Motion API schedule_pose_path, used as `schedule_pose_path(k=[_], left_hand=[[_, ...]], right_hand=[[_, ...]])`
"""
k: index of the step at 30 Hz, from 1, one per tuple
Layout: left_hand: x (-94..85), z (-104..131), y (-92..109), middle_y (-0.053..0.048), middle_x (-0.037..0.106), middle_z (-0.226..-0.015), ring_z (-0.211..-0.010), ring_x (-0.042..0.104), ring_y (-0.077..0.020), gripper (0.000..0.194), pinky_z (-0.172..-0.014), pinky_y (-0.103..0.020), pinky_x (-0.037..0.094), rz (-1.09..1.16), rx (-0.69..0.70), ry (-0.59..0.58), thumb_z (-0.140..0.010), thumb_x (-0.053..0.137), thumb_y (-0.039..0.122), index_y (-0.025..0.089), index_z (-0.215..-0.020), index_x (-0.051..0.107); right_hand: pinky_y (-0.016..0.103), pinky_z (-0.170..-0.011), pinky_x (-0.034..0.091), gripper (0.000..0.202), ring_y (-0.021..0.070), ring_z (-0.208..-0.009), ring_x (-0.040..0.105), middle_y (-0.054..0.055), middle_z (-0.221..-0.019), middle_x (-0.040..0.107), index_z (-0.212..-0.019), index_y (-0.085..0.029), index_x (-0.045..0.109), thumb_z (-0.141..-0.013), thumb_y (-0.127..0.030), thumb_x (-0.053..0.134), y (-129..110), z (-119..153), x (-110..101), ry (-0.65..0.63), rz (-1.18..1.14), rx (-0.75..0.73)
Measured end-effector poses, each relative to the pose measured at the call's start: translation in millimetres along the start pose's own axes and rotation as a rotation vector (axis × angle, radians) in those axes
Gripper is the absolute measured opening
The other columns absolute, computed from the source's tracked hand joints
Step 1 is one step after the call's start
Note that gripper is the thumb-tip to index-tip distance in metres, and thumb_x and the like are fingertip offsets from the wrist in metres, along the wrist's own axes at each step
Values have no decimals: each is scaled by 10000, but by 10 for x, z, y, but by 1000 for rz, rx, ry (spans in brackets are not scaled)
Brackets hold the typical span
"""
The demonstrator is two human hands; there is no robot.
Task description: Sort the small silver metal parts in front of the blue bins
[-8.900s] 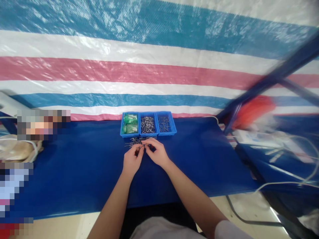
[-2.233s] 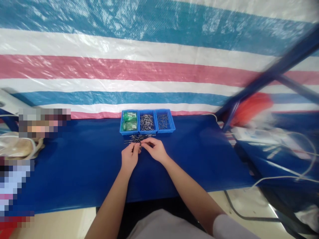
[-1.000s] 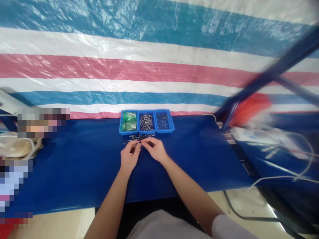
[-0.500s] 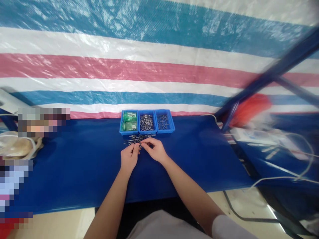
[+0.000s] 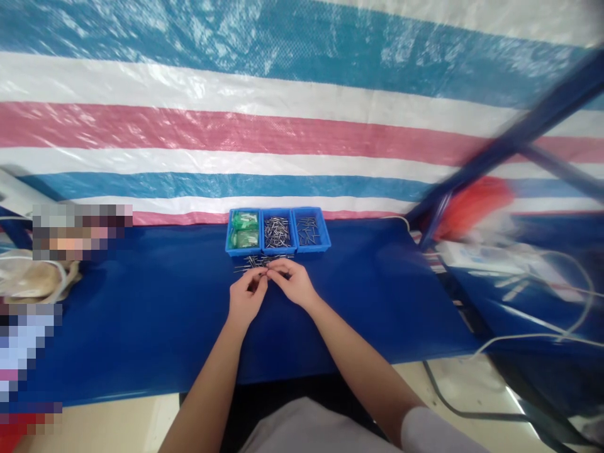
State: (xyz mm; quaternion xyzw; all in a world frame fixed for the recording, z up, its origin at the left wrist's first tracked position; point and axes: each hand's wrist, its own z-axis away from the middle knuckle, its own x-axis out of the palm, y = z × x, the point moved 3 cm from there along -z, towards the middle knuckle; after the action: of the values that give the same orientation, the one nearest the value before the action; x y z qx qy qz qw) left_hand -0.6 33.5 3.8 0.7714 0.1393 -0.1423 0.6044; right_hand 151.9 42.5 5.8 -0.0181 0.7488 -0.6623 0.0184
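Note:
My left hand (image 5: 246, 294) and my right hand (image 5: 293, 283) meet at the fingertips over the blue table. Both are closed in a pinch, and whatever sits between the fingertips is too small to make out. Just beyond them lies a loose pile of thin dark metal pins (image 5: 252, 261), partly hidden by my fingers. Behind the pile stand three joined blue bins. Green plastic packets (image 5: 245, 228) fill the left bin (image 5: 228, 245). Short metal pins (image 5: 277, 233) crowd the middle bin (image 5: 278, 251). In the right bin (image 5: 325, 236) lie thinner, sparser pins (image 5: 308, 231).
A striped tarpaulin (image 5: 283, 132) hangs behind the blue table (image 5: 377, 302). Blue metal bars (image 5: 500, 145) slant down at the right, near a red bundle (image 5: 476, 204) and white cables (image 5: 528, 336). At the left are a blurred-out person and a tan bag (image 5: 35, 277).
My left fingertips have come in against the right ones, and the left thumb has shifted rightward. My right hand has barely moved.

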Motion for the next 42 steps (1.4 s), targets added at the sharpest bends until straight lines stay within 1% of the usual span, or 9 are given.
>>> schedule_pose_path(k=[3,6,10,13,18,24,27,35,42], left_hand=[[9,-4,29,36,605,-641,-545,530,-90,281,-576,-210,465,-27,25,-1,-851,632,414,225,-1049,696],[8,-7,36,29,633,-667,-565,553,-93,290,-592,-213,472,-43,9,18,-847,647,430,225,-1044,706],[3,-7,10,18,679,-707,-615,626,-113,278,-664,-235,503,-56,-23,45,-879,611,434,230,-1046,700],[-1,-7,-7,11,696,-726,-612,649,-119,277,-670,-240,514,-40,-39,44,-903,575,432,217,-1040,684],[-15,-6,-2,21,648,-633,-586,622,-113,281,-656,-226,496,-69,-27,21,-948,500,421,197,-969,669],[-31,2,0,16,645,-627,-564,587,-106,313,-625,-216,466,-104,-16,10,-969,453,413,188,-894,658],[-32,3,-4,16,647,-628,-566,589,-108,319,-631,-217,460,-108,-23,24,-970,451,417,192,-880,658],[-34,4,10,17,650,-623,-557,578,-108,324,-621,-213,452,-107,-46,48,-965,461,424,193,-846,653],[-38,4,7,18,646,-618,-554,571,-104,342,-619,-211,450,-89,-59,58,-976,439,425,195,-816,635]], right_hand=[[355,-833,593,332,217,-892,743,72,-947,769,-1042,-194,661,-809,-422,722,54,-14,15,-22,-122,60],[351,-810,595,338,217,-861,745,70,-914,767,-994,-192,643,-795,-450,731,74,-24,26,-32,-168,76],[329,-739,589,327,194,-739,729,38,-800,747,-905,-195,631,-786,-482,733,74,-29,29,-27,-137,90],[310,-697,573,323,182,-728,709,39,-820,739,-886,-195,638,-787,-489,727,62,-29,31,-28,-129,73],[273,-631,520,256,156,-688,660,34,-812,722,-849,-188,679,-821,-442,700,13,-17,16,-2,-7,13],[280,-655,520,237,164,-719,669,44,-843,737,-878,-187,713,-823,-417,705,3,1,23,8,8,10],[286,-647,533,254,168,-703,675,46,-830,741,-875,-190,722,-793,-430,732,35,-10,19,24,-42,50],[271,-535,522,320,130,-538,615,20,-671,706,-839,-175,732,-687,-444,818,49,-57,-26,58,-213,159],[242,-521,520,275,129,-594,639,22,-702,716,-823,-178,725,-696,-399,830,80,-72,-29,84,-420,164]])
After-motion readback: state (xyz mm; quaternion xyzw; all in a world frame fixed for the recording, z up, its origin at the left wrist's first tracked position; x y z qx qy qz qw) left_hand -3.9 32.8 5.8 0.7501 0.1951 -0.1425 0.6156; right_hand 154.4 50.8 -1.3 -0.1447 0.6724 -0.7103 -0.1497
